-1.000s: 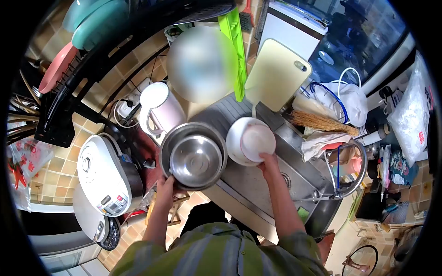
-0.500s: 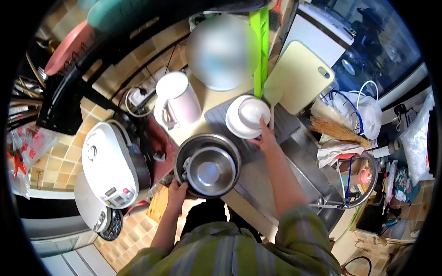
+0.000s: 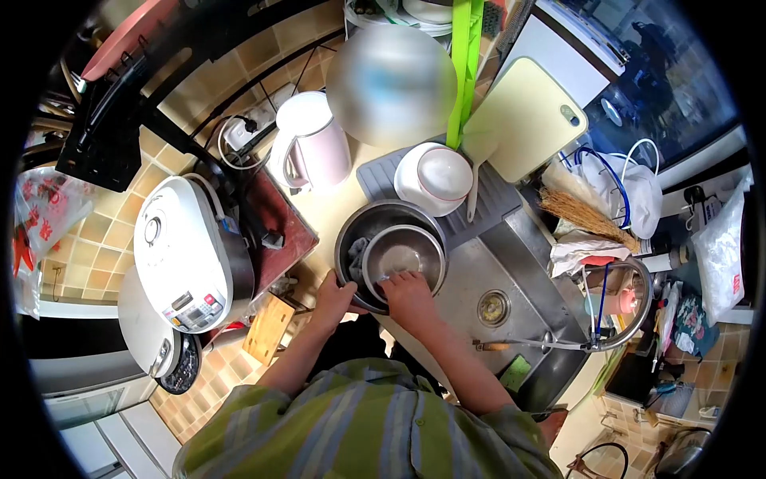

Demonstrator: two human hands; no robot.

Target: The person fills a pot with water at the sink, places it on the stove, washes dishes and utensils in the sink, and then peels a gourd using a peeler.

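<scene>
A large metal bowl [image 3: 345, 239] stands at the counter's front edge beside the sink. Inside it rest a smaller metal bowl [image 3: 404, 249] and a crumpled grey cloth [image 3: 357, 254]. My left hand [image 3: 333, 300] grips the large bowl's near left rim. At the smaller bowl's near rim, my right hand [image 3: 409, 297] has its fingers curled over into the bowl; their tips are partly hidden. White bowls [image 3: 444, 176], one within another, sit on the grey draining mat [image 3: 487, 195] beyond my hands.
A pink kettle [image 3: 319, 148] and a white rice cooker [image 3: 179, 247] stand to the left. The metal sink [image 3: 459, 279] with its faucet [image 3: 542, 345] lies to the right. A cutting board [image 3: 527, 120] leans behind the mat, with a pale spatula [image 3: 474, 191] near it.
My right hand has left the white bowls on the mat and come back to the small metal bowl. My left hand stays at the large bowl's rim. The view has shifted.
</scene>
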